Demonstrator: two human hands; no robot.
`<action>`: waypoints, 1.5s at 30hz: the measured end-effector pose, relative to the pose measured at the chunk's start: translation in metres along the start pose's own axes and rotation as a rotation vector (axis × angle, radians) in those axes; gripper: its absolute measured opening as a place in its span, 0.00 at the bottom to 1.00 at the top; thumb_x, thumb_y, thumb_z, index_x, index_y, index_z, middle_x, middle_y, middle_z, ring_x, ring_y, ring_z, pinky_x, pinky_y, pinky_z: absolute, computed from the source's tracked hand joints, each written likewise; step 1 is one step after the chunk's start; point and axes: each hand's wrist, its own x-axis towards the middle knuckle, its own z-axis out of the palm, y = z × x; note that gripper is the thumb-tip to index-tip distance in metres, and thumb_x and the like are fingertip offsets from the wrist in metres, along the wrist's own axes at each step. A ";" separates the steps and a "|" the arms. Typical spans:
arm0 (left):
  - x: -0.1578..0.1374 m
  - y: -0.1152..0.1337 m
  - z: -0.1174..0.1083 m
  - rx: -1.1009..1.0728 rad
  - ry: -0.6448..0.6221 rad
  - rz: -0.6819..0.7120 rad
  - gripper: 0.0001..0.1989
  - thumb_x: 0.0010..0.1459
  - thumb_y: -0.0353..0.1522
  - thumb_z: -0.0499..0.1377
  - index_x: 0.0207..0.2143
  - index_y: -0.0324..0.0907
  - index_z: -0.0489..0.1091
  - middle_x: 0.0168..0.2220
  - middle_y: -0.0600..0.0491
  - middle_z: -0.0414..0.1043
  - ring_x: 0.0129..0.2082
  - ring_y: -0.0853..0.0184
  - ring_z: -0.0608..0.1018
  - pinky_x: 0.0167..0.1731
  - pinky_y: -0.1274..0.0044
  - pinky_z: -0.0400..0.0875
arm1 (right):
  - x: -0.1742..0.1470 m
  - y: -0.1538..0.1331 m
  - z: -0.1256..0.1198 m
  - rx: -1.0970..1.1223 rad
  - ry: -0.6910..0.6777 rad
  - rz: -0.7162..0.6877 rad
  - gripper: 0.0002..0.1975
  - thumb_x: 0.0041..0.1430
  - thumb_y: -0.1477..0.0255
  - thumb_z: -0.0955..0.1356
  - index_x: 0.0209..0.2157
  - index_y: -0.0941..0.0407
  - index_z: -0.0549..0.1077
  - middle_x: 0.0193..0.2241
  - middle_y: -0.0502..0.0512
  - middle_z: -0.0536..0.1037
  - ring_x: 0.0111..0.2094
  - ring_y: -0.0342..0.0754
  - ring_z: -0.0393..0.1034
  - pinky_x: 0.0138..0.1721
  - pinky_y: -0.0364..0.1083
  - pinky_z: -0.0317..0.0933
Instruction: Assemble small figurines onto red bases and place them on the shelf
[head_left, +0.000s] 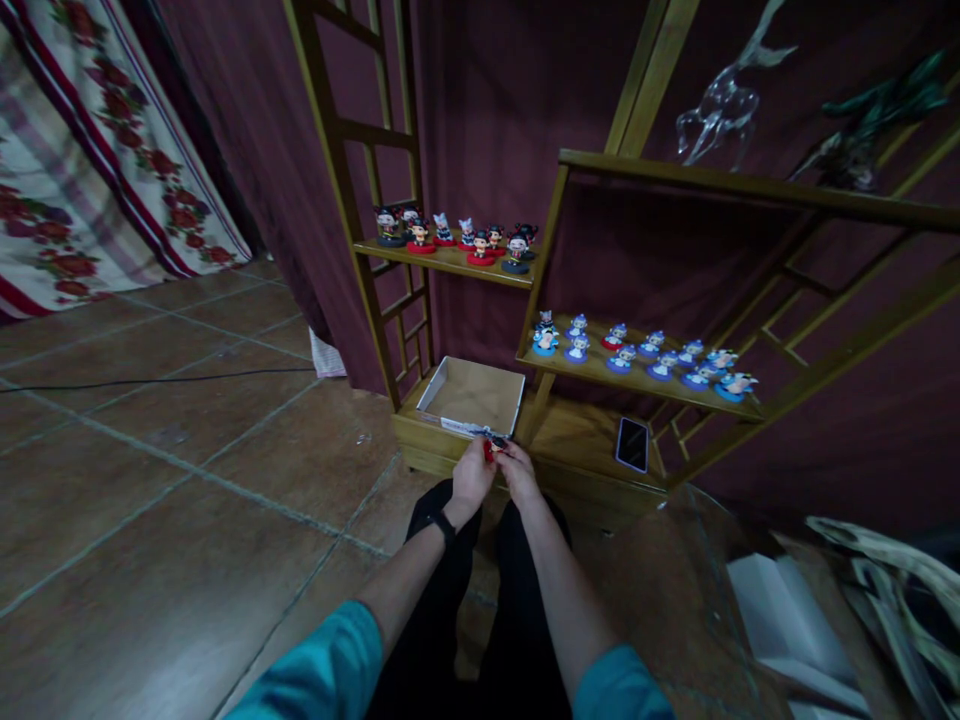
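Note:
Just in front of my knees, my left hand and my right hand meet around a small figurine. It has a red base and a dark head, and the fingers of both hands are closed on it. Right behind it, on the low shelf, stands an open white box with a brown inside. Dark-haired figurines on red or dark bases stand in a group on the upper left shelf. Blue and purple figurines form two rows on the middle right shelf.
A phone lies on the low shelf at right. The wooden shelf frame rises ahead. A clear deer ornament stands on the upper right board. White boxes sit on the floor at right; a cable crosses the tiles at left.

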 end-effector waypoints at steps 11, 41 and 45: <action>0.016 -0.020 0.015 -0.376 -0.019 0.043 0.19 0.45 0.24 0.57 0.43 0.39 0.68 0.37 0.47 0.74 0.38 0.64 0.75 0.40 0.75 0.65 | 0.000 -0.003 0.002 -0.066 0.064 -0.004 0.13 0.35 0.73 0.71 0.30 0.57 0.76 0.27 0.49 0.79 0.30 0.46 0.70 0.39 0.46 0.61; 0.021 -0.011 -0.004 -1.116 -0.153 -0.309 0.07 0.37 0.29 0.63 0.23 0.35 0.72 0.18 0.54 0.69 0.16 0.77 0.65 0.18 0.83 0.56 | -0.004 -0.005 0.003 0.037 -0.076 0.055 0.16 0.36 0.72 0.72 0.32 0.57 0.75 0.28 0.51 0.79 0.25 0.45 0.70 0.30 0.45 0.65; 0.022 -0.010 -0.005 -1.095 -0.128 -0.331 0.07 0.38 0.29 0.63 0.23 0.35 0.71 0.17 0.54 0.68 0.16 0.76 0.66 0.18 0.82 0.56 | -0.005 -0.007 0.005 0.016 -0.069 0.050 0.17 0.35 0.71 0.73 0.33 0.56 0.76 0.30 0.52 0.79 0.27 0.47 0.71 0.31 0.46 0.66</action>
